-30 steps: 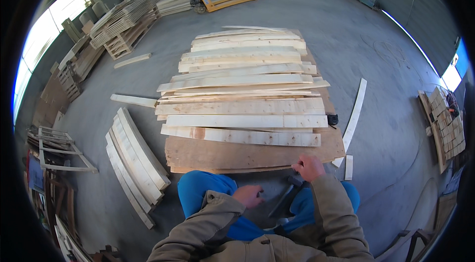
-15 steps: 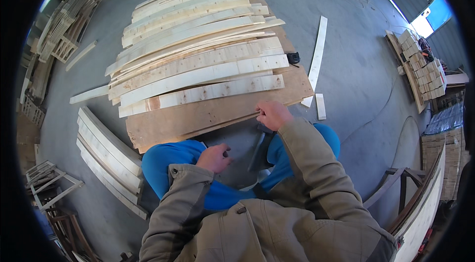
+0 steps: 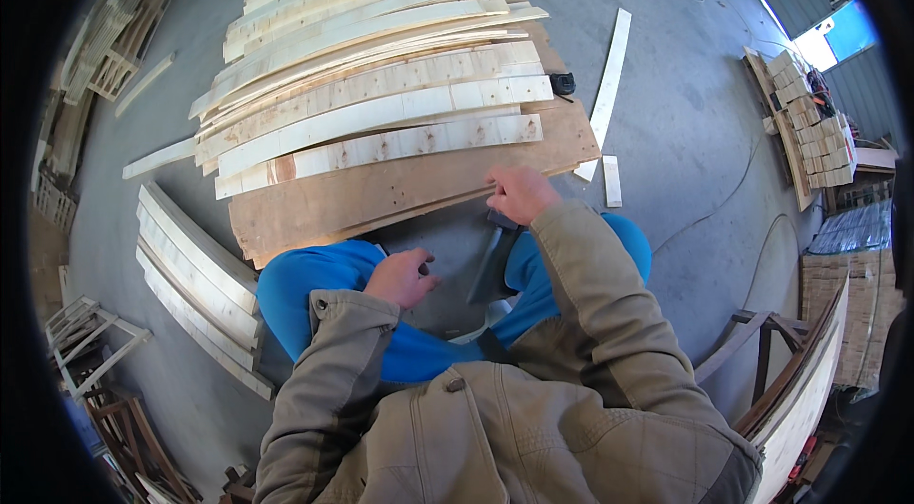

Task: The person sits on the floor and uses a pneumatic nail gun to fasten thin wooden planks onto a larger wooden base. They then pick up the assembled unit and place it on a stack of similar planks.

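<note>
Hands: we count two
Pale boards ahead: we see more than ten, overlapping too much for exact counting
Loose strips at our right: two
Black tape measure: one
Hammer-like tool: one
Blue-clad knees: two

Planks appeared as bare, matt, knotty wood, the brown panel as duller wood with a rough edge, the floor as smooth concrete, jacket and trousers as matt cloth, and the film on the stack as glossy, wrinkled plastic.
</note>
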`<state>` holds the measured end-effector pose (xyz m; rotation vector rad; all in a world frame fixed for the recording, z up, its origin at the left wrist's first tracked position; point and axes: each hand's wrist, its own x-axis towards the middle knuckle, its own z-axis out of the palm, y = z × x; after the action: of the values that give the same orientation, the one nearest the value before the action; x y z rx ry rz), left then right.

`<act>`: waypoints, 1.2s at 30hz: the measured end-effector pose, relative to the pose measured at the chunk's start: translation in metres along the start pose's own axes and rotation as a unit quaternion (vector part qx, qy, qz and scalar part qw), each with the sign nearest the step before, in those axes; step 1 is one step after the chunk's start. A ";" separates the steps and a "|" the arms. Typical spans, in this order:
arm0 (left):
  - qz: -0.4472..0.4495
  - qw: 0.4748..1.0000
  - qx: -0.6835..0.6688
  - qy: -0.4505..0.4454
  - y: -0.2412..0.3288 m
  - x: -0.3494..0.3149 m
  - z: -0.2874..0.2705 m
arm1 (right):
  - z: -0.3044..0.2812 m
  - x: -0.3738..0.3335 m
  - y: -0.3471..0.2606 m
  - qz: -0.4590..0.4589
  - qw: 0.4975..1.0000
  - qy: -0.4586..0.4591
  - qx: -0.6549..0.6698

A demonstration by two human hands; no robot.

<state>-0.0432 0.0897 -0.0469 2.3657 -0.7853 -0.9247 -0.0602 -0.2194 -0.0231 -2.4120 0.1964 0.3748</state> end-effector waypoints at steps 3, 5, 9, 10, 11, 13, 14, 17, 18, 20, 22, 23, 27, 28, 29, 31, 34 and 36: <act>-0.004 1.000 -0.004 -0.006 0.001 -0.001 -0.002 | -0.001 0.000 -0.002 0.004 1.000 -0.010 0.007; -0.003 1.000 -0.004 -0.010 0.002 -0.001 -0.002 | -0.002 0.000 -0.002 0.008 1.000 -0.017 0.019; 0.006 1.000 -0.001 -0.013 0.001 0.001 -0.001 | -0.001 -0.001 0.002 0.009 1.000 -0.002 0.027; 0.004 1.000 0.000 -0.012 0.000 0.000 -0.001 | 0.001 -0.001 0.003 -0.007 1.000 0.008 0.029; 0.007 1.000 -0.002 -0.012 -0.001 0.000 -0.001 | 0.003 0.000 0.004 -0.008 1.000 0.012 0.013; 0.003 1.000 -0.005 -0.014 -0.001 0.000 0.000 | 0.004 0.002 0.005 -0.020 0.999 0.026 -0.006; 0.008 1.000 -0.001 -0.010 -0.002 0.000 0.000 | 0.005 0.003 0.006 -0.024 0.999 0.020 0.011; 0.009 1.000 0.004 -0.013 -0.001 0.000 0.001 | 0.003 0.003 0.006 -0.011 0.999 0.008 0.039; 0.008 1.000 0.005 -0.011 0.000 -0.001 0.001 | 0.003 0.002 0.006 -0.011 0.999 0.008 0.040; 0.010 1.000 0.009 -0.010 0.000 -0.001 0.000 | 0.003 0.001 0.006 -0.010 0.999 0.008 0.037; 0.011 1.000 0.004 -0.008 0.001 -0.002 -0.001 | 0.003 0.001 0.007 -0.022 0.999 0.013 0.035; 0.013 1.000 0.002 -0.008 0.002 -0.002 -0.002 | 0.004 0.002 0.007 -0.015 0.999 0.013 0.032; 0.013 1.000 0.012 -0.007 0.003 -0.001 -0.002 | 0.001 0.002 -0.001 -0.028 0.994 0.031 0.103; 0.012 1.000 0.011 -0.008 0.002 -0.001 -0.002 | 0.000 0.000 -0.009 -0.013 0.991 0.032 0.128; 0.011 1.000 0.009 -0.009 0.000 -0.002 -0.001 | -0.003 -0.005 -0.019 -0.035 0.974 0.021 0.222; 0.005 0.999 -0.030 -0.015 -0.004 -0.002 0.002 | -0.015 -0.021 -0.047 -0.016 0.925 -0.001 0.380; 0.025 0.999 -0.044 -0.015 -0.011 0.002 0.007 | -0.043 -0.061 -0.098 -0.169 0.825 -0.088 0.531; 0.023 0.997 -0.069 -0.021 -0.012 0.005 0.010 | -0.054 -0.086 -0.134 -0.272 0.762 -0.134 0.572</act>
<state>-0.0432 0.0926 -0.0626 2.2067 -0.7619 -0.9802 -0.0984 -0.1490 0.1246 -1.0852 -0.3326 0.2086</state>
